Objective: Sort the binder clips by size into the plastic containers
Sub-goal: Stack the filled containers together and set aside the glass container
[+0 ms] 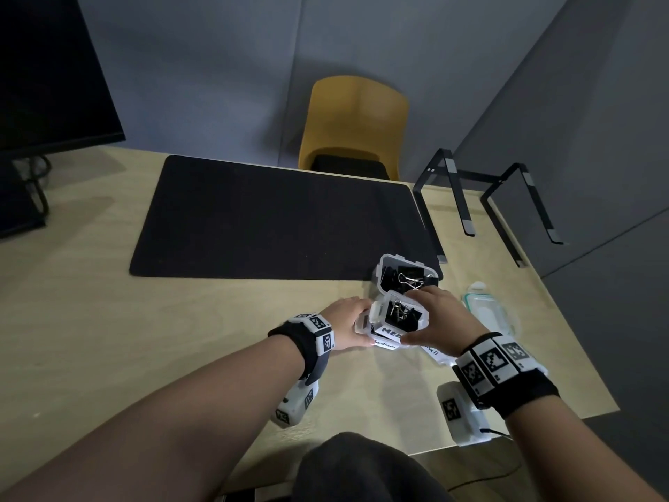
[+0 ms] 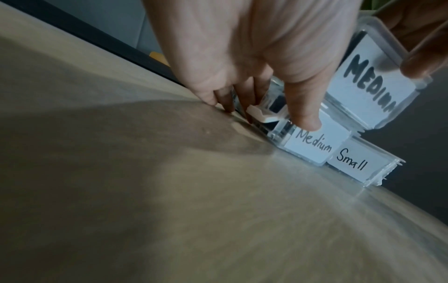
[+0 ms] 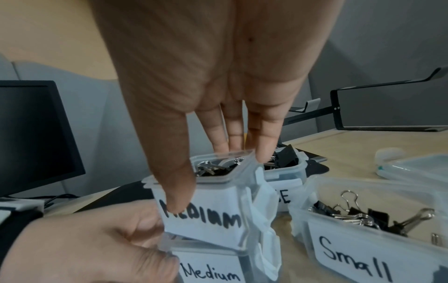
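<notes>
Two clear plastic containers are stacked at the table's right centre. My right hand (image 1: 438, 317) (image 3: 206, 176) grips the upper MEDIUM container (image 1: 389, 331) (image 3: 206, 220) (image 2: 371, 80), thumb on its label and fingers over the far rim. My left hand (image 1: 347, 320) (image 2: 266, 114) grips the lower Medium container (image 1: 385, 345) (image 2: 312, 147) (image 3: 211, 268). Black binder clips (image 1: 402, 315) lie inside the upper one. A Small container (image 3: 351, 254) (image 2: 351, 160) with clips (image 3: 363, 216) stands to the right. A larger container (image 1: 383, 269) (image 3: 283, 183) with big clips stands behind.
A black mat (image 1: 282, 219) covers the table's middle. A monitor (image 1: 47, 74) stands at the far left, a black laptop stand (image 1: 506, 197) at the far right, a yellow chair (image 1: 354, 128) behind the table. A clear lid (image 1: 488, 313) lies right of my right hand.
</notes>
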Motion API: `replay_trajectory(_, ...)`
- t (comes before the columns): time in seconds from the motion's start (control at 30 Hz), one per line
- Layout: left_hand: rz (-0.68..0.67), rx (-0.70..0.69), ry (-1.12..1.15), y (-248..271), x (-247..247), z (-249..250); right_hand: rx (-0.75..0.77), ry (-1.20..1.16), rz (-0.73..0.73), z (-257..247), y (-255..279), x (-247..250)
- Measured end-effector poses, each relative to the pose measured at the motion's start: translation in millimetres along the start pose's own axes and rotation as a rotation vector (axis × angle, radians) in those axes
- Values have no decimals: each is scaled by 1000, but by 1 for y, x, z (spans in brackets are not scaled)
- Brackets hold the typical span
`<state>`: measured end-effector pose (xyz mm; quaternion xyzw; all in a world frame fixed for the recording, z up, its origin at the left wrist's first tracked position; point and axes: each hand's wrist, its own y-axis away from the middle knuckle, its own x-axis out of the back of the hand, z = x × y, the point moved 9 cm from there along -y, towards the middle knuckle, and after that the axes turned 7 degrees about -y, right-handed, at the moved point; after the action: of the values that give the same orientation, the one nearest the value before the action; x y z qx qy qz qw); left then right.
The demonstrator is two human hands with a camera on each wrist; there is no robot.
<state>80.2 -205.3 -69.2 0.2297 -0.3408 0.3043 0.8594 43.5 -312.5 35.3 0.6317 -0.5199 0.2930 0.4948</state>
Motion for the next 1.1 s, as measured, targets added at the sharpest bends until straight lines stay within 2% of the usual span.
replay_trajectory(0.1, 4, 11, -22, 8, 8, -3, -24, -14, 5, 4, 4, -2)
replay_trajectory(0.4, -45, 31, 19, 41, 17, -17, -72, -124, 170, 19, 5, 4)
replay_trajectory(0.6, -116, 25, 119, 66, 17, -24, -55, -34, 65, 13, 2, -17)
replay_trajectory(0.87, -170, 65, 174, 82, 17, -25, -72, -4, 40, 13, 5, -46)
replay_trajectory(1.0, -165, 67, 162, 80, 21, -18, -47, -15, 24, 13, 8, -43)
replay_trajectory(1.1, -161, 67, 192, 75, 23, -10, 17, -64, 78, 6, 13, -22)
